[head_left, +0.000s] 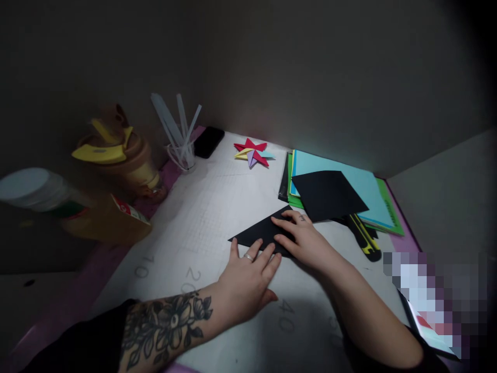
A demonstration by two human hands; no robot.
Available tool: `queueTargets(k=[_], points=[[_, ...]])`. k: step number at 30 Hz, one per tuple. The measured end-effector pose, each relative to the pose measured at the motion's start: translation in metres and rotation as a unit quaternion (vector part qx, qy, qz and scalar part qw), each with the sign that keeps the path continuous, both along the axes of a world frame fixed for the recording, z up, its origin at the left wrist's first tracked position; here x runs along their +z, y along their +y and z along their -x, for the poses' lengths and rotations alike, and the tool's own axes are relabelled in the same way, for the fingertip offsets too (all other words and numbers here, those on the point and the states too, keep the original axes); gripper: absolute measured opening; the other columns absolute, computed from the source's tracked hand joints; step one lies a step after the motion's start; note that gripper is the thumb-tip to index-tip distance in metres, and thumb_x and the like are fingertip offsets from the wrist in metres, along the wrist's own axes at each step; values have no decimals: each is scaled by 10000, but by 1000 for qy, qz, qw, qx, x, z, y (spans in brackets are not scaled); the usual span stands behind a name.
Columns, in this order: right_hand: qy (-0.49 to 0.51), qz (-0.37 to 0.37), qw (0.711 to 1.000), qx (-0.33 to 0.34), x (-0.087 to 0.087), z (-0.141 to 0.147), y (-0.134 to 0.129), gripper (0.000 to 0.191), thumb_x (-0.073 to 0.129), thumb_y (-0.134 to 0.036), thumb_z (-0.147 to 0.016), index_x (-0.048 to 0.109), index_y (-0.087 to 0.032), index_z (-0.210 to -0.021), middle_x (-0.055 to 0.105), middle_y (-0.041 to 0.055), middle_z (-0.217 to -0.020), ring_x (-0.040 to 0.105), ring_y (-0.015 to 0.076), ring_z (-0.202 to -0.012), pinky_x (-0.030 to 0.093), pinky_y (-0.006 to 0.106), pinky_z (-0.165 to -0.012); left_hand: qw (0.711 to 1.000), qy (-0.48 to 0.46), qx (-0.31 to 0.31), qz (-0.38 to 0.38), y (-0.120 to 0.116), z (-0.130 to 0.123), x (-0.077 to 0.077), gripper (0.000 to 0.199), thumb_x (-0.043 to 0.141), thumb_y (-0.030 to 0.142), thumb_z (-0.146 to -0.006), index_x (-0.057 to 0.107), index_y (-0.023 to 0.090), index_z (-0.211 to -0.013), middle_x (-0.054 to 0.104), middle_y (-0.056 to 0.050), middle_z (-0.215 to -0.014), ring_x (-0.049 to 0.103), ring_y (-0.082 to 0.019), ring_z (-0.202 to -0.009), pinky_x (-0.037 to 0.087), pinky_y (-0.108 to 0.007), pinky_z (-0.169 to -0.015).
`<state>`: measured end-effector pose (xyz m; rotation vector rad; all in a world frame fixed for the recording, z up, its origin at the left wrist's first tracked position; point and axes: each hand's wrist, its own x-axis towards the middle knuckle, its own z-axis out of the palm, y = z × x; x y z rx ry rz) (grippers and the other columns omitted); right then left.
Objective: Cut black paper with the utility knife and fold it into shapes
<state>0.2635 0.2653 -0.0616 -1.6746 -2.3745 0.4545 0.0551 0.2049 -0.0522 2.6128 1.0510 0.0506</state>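
A black sheet of paper, folded into a triangle, lies flat on the white paper that covers the table. Along its near edge rest the spread fingertips of my left hand, a ring on one finger. My right hand lies over the right part of the triangle, fingers apart and pressing on it, so that corner is partly hidden. Just beyond, a black paper square sits on a stack of coloured paper. A black and yellow utility knife pokes out from under that square.
A folded multicoloured paper star lies at the back, near a dark phone. Left of them stand a clear cup with white strips, a brown and yellow tumbler and a white-capped bottle. A lit screen is at right.
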Motion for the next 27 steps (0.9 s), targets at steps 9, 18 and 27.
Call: queueTargets(k=[9, 18, 27], points=[[3, 0, 1000, 2, -1, -1, -1, 409, 547, -347, -862, 619, -224, -1245, 509, 149, -1267, 472, 314, -1170, 407, 488, -996, 1000, -5, 2, 6, -1, 0, -3, 638, 438, 516, -910, 296, 214, -1453, 298, -98, -1539, 250, -328, -1384, 181, -727, -1040], [104, 26, 993, -53, -2, 0, 1, 434, 581, -361, -811, 595, -216, -1220, 568, 121, -1149, 548, 270, -1061, 457, 428, -907, 1000, -10, 4, 3, 0, 3, -4, 716, 437, 563, -894, 245, 195, -1478, 255, -100, -1554, 196, -354, -1404, 209, -730, -1025], [213, 188, 937, -206, -3, 1, 15, 271, 623, -422, -694, 579, -193, -831, 495, -50, -539, 470, 135, -503, 334, 258, -487, 1000, -10, 6, 7, -1, 3, -9, 721, 391, 572, -905, 227, 181, -1488, 239, -99, -1559, 175, -350, -1415, 167, -716, -1052]])
